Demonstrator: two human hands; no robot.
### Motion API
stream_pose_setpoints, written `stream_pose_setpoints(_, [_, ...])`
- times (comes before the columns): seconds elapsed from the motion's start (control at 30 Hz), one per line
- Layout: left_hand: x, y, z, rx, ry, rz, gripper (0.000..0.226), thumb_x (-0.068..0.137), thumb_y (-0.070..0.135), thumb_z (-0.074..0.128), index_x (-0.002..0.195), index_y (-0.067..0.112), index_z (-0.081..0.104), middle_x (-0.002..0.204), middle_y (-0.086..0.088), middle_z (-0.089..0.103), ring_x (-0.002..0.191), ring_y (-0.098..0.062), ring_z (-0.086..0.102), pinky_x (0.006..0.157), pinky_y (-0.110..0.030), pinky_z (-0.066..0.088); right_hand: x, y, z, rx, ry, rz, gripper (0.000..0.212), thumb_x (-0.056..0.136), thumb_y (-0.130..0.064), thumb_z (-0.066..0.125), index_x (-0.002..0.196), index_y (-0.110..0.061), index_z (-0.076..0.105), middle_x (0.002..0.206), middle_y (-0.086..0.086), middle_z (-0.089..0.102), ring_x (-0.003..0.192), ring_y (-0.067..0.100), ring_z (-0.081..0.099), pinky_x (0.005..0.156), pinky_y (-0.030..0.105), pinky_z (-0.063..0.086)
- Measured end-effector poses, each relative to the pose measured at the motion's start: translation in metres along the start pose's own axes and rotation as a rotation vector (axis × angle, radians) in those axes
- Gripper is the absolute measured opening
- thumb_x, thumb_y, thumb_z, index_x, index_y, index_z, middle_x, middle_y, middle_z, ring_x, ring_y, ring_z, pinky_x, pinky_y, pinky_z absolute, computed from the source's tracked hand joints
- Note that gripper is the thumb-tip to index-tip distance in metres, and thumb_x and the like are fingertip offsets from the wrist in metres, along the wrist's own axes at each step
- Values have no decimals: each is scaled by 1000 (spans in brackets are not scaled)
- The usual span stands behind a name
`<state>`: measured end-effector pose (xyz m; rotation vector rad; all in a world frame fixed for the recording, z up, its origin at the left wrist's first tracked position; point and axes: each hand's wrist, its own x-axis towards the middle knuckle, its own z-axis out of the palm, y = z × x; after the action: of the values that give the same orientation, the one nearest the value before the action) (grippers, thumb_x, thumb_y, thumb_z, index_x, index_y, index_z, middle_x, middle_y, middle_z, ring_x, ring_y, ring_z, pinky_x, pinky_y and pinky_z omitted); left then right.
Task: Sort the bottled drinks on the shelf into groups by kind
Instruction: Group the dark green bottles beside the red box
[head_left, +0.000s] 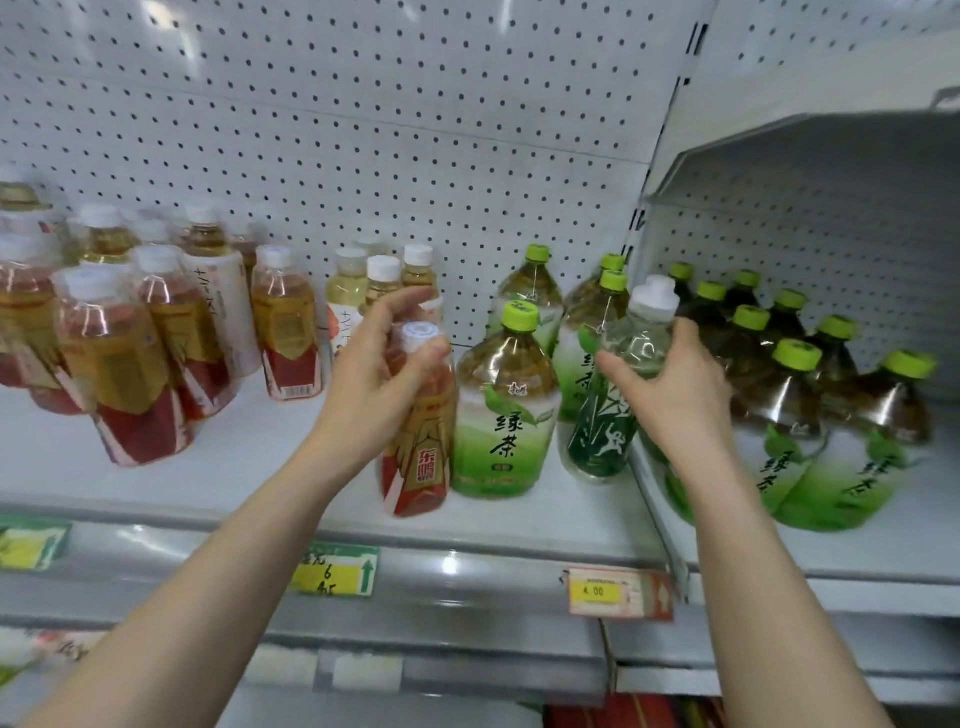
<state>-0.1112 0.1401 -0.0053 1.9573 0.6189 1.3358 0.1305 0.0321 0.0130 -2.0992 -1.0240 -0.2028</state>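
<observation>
Head view: my left hand (379, 364) curls round the neck of a red-and-gold bottle (418, 447) at the front of the shelf (249, 457), just beside a green tea bottle (501, 415). My right hand (670, 387) wraps the shoulder of a clear bottle with a dark green label (600, 431), just right of that tea. More red-and-gold bottles (119, 364) cluster at the left, well apart from these 2.

"绿茶" on green-capped bottle (506, 415); "东鹏" on red-gold bottle (422, 460); "4.00" on orange tag (618, 592); "6" on yellow tag (335, 571).
</observation>
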Motion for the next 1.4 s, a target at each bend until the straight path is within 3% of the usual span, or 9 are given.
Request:
stream_pose_setpoints(0.13, [0,0,0,-9,-10,-32,42,95,28,61,134,30,47,121,18,56,99,8,58,80,-6,45,-5,-1,5,-46,10,18,84,85,-61,64,149,-16,32,147,12,48,131,34,50,106,52,44])
stream_pose_setpoints(0.23, [-3,0,0,-5,-7,-40,44,95,28,59,137,25,45,110,25,55,90,14,58,74,-3,43,-35,-23,4,-64,296,-139,80,90,-52,63,152,-13,28,151,14,38,135,30,42,106,34,33])
stream_pose_setpoints(0.33, [-8,-1,2,13,-7,-32,39,96,26,56,133,24,45,83,21,50,73,17,56,65,-1,40,-63,-54,21,-85,92,-284,95,84,-70,56,155,-19,19,156,5,31,143,22,28,115,31,23])
stream_pose_setpoints(0.53, [-8,-11,1,-48,-27,-51,36,94,44,53,128,39,43,109,13,63,96,2,62,74,-8,47,-46,-64,53,-147,-156,-284,101,82,-71,54,156,-12,20,159,6,32,146,25,25,119,38,24])
stream_pose_setpoints(0.73, [-9,-15,6,-44,-29,-54,32,93,45,51,124,49,40,111,26,61,101,4,61,75,-11,49,3,-68,76,-91,-179,-205,93,88,-51,65,155,-4,20,159,15,29,144,34,28,119,46,28])
stream_pose_setpoints(0.93, [-8,-14,8,-57,2,-68,38,87,51,49,123,56,38,118,27,58,106,4,60,82,-20,49,36,-73,101,-292,-25,-200,91,90,-58,58,152,-1,27,150,15,42,138,32,35,113,41,29])
stream_pose_setpoints(1.07, [-18,-18,12,-122,18,-117,48,90,48,57,134,41,39,121,27,57,113,3,57,92,-26,50,30,-68,103,-290,-53,-207,88,96,-47,56,156,2,15,158,19,31,146,34,25,120,43,27])
stream_pose_setpoints(1.27, [-40,-30,7,-89,-37,-215,67,86,44,67,143,40,33,130,23,55,115,5,56,90,-17,49,-25,-34,64,211,501,-366,45,94,-18,65,135,-10,48,137,16,49,130,22,40,114,32,32])
stream_pose_setpoints(1.4, [-48,-35,10,-64,-55,-302,68,86,34,69,144,34,34,124,25,57,108,13,56,82,-7,48,-32,-4,54,277,657,-301,60,88,-22,73,137,-10,42,140,23,43,130,30,38,111,41,34])
